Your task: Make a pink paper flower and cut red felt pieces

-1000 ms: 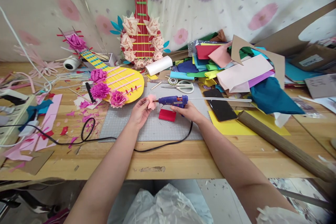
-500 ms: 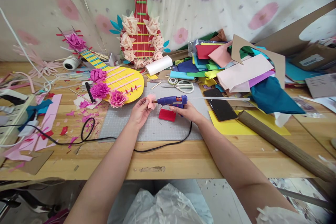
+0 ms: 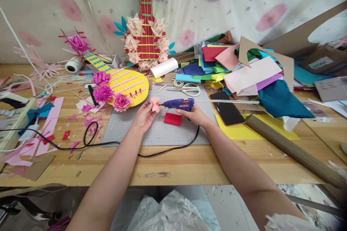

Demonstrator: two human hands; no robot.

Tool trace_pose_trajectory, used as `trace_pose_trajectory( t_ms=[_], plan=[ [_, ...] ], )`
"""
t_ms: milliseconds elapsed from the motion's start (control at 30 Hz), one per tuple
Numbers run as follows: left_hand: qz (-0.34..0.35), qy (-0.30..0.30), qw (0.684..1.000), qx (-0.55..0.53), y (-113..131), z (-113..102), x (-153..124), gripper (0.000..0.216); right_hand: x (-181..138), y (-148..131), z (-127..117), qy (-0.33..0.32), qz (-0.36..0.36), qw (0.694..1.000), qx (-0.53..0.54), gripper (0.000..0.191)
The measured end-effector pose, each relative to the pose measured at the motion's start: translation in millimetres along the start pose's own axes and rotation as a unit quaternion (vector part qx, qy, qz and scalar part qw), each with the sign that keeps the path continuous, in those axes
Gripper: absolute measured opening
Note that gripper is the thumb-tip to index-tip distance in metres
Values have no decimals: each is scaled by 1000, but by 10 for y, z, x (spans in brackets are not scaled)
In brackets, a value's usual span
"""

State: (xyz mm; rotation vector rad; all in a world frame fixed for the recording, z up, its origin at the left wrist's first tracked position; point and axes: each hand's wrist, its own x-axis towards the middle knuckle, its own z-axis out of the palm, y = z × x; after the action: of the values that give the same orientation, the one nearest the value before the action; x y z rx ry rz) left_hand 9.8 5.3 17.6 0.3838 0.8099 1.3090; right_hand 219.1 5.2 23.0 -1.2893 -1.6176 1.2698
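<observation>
Pinched in my left hand [image 3: 144, 116] is a small pale pink paper flower [image 3: 155, 104]. My right hand [image 3: 195, 114] grips a blue glue gun [image 3: 177, 104] whose nozzle points left, at or very near the flower; I cannot tell if they touch. A long clear glue stick [image 3: 230, 101] sticks out of the gun's back. Below the gun a folded red piece [image 3: 172, 119] lies on the grey cutting mat [image 3: 162, 137]. A yellow paper lute [image 3: 135, 83] with pink flowers rests just beyond my left hand.
White-handled scissors [image 3: 191, 89] lie at the mat's far edge. A red paper instrument [image 3: 146, 39] with pale flowers leans on the back curtain. To the right are a black phone [image 3: 227, 108], piled coloured paper [image 3: 252, 75] and a brown tube [image 3: 292, 148]. The gun's black cord [image 3: 168, 151] crosses the table.
The glue gun's nozzle has shifted very slightly to the right against the flower. Both hands keep their hold, and the rest looks the same.
</observation>
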Motion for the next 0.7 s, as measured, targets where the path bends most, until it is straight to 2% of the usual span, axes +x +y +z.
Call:
trace_pose_trajectory(
  t_ms=[233, 467, 600, 700],
  plan=[
    [-6, -24, 999, -47, 27, -4, -14, 14, 25, 32, 7, 28, 25, 999, 4, 36],
    [-19, -22, 998, -55, 111, 30, -82, 13, 79, 131, -35, 140, 34, 989, 23, 39],
    [20, -29, 999, -30, 239, 41, -103, 14, 140, 223, -98, 214, 33, 976, -34, 46],
    [95, -24, 995, 27, 361, 51, -88, 18, 207, 277, -116, 233, 55, 965, -108, 50]
  ],
)
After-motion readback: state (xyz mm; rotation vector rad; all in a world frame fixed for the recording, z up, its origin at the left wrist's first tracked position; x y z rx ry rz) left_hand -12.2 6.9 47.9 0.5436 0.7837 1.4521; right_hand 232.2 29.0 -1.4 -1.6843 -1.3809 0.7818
